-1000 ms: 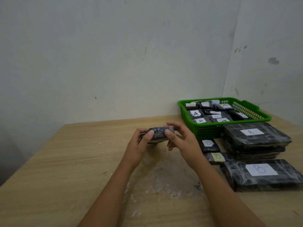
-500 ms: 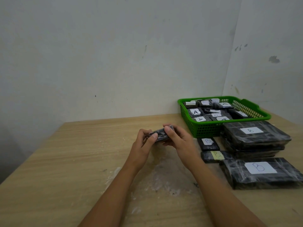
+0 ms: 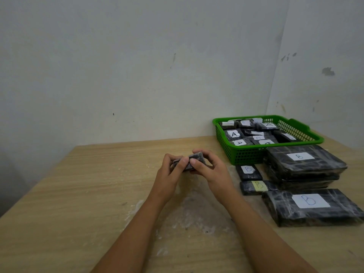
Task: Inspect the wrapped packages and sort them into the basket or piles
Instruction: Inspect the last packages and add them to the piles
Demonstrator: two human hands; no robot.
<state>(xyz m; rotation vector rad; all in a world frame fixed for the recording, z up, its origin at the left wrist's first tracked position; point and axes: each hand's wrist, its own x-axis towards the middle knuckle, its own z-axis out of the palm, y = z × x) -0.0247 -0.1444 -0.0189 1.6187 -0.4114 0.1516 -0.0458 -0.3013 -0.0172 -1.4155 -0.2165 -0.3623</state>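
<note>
— Since I tipped the small wrapped package (image 3: 192, 160) a moment ago, what do you make of it?

— It sat flatter before; now one end is raised and a different face is toward me, so I judge I'm only partway through inspecting it, with no label in sight yet.

— Where is it?

— Above the surface (image 3: 78, 194), between both hands: my left hand (image 3: 169, 172) pinches its left end, my right hand (image 3: 208, 170) grips the right end, fingers curled over. The green basket (image 3: 246, 154) and the B piles (image 3: 303, 164) lie to my right.
</note>
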